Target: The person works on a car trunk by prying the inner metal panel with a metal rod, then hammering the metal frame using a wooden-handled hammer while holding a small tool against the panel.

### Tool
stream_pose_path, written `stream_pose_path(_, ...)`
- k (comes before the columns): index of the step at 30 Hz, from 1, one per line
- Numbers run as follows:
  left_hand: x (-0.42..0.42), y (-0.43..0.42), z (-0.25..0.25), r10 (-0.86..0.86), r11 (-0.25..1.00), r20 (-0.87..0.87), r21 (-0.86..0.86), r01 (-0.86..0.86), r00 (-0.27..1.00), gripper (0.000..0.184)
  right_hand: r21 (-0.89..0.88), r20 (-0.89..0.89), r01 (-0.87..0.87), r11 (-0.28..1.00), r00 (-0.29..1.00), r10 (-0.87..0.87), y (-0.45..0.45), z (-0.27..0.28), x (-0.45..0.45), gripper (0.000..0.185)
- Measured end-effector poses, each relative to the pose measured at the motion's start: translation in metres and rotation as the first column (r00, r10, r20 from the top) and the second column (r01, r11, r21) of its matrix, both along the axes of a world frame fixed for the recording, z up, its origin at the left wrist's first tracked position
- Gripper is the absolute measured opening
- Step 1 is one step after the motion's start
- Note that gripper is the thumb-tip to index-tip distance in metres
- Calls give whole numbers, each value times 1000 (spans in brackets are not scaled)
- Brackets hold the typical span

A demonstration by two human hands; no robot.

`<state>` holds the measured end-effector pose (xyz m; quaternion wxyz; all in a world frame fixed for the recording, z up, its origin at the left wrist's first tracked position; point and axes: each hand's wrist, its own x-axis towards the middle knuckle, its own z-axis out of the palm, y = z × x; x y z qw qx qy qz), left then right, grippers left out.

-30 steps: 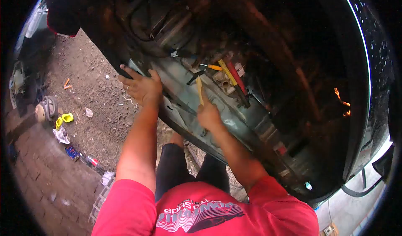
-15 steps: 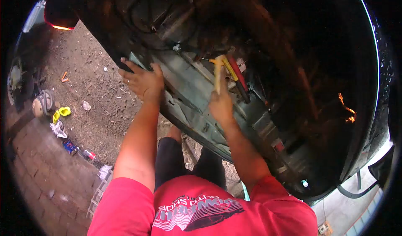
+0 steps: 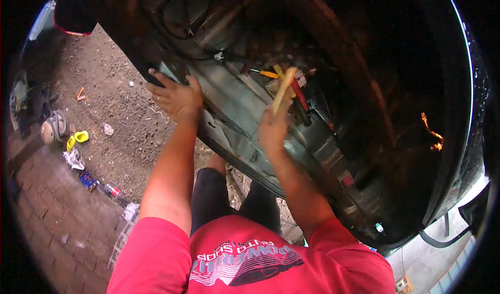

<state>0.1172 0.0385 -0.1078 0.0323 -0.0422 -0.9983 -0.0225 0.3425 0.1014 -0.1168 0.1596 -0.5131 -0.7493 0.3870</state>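
My left hand (image 3: 179, 101) rests with spread fingers on the dark edge of a car body opening (image 3: 136, 67), a ring on one finger. It holds nothing. Inside the opening my right hand (image 3: 274, 130) is closed around a tan, stick-like tool (image 3: 284, 92); its kind I cannot make out. The tool points up and slightly right over the grey metal floor (image 3: 224, 93). Just beyond it lie a screwdriver (image 3: 266, 73) with an orange handle and a red-handled tool (image 3: 300, 95). A yellow tool is partly hidden behind the stick.
Dark cables (image 3: 182, 33) run along the upper part of the opening. On the dirt ground at left are a round beige machine (image 3: 54, 127), yellow clogs (image 3: 80, 136), crumpled white material (image 3: 74, 159) and a blue package (image 3: 87, 181). Brick paving lies below them.
My right hand has tilted the tan tool to the right, uncovering more of the orange screwdriver handle. My left hand stays on the edge almost unmoved.
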Motion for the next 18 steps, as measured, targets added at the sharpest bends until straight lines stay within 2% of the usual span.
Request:
stream_pose_path(1, -1, -1, 0, -11, 1000, 8, 22, 11, 1000, 105, -216, 184, -149, 965, 964, 190, -7, -13, 10, 76)
stream_pose_path(2, 1, 0, 1, -25, 999, 18, 45, 25, 1000, 104, -427, 309, -284, 858, 846, 434, -15, -25, 19, 76)
stream_pose_path(3, 3, 4, 2, -28, 998, 17, 55, 27, 999, 104, -419, 313, -283, 863, 847, 429, -9, -27, 24, 76)
stream_pose_path(4, 2, 4, 2, -28, 998, 15, 61, 27, 1000, 105, -286, 88, -394, 873, 897, 434, -2, -31, 29, 77)
stream_pose_path(7, 4, -5, 0, -24, 999, 27, 32, 23, 999, 106, 32, -187, -424, 905, 887, 422, 13, 16, 28, 74)
stream_pose_path(8, 0, 1, 0, -13, 999, 12, 41, 12, 1000, 106, -420, -182, -258, 870, 963, 198, 25, 41, 22, 69)
stream_pose_path(9, -1, 3, 0, -9, 999, 8, 45, 9, 1000, 106, -783, -71, -50, 620, 997, -9, 34, 54, 22, 64)
stream_pose_path(10, -1, 1, 0, -14, 999, 14, 41, 13, 1000, 106, -837, -204, -82, 541, 964, -169, 40, 47, 32, 52)
stream_pose_path(11, -1, 0, 0, -16, 999, 20, 40, 16, 1000, 106, -837, -206, -85, 541, 964, -167, 44, 39, 39, 52)
stream_pose_path(13, -1, 0, 0, -10, 999, 24, 45, 9, 1000, 106, -695, -7, -86, 714, 994, 112, 46, 19, 53, 57)
stream_pose_path(14, -1, 0, 0, -5, 999, 29, 48, 3, 1000, 106, -694, -5, -85, 715, 994, 113, 38, -8, 65, 57)
stream_pose_path(15, -1, 0, -1, -2, 999, 30, 49, 0, 1000, 106, -372, 46, -256, 892, 955, 293, 28, -46, 79, 57)
stream_pose_path(17, -1, -1, -3, -18, 999, -3, 42, 18, 1000, 106, -12, 160, -437, 899, 887, 433, 22, -53, 81, 57)
stream_pose_path(18, -1, -1, -3, -17, 999, -2, 42, 17, 1000, 106, -343, 30, -271, 899, 954, 299, 27, -24, 67, 56)
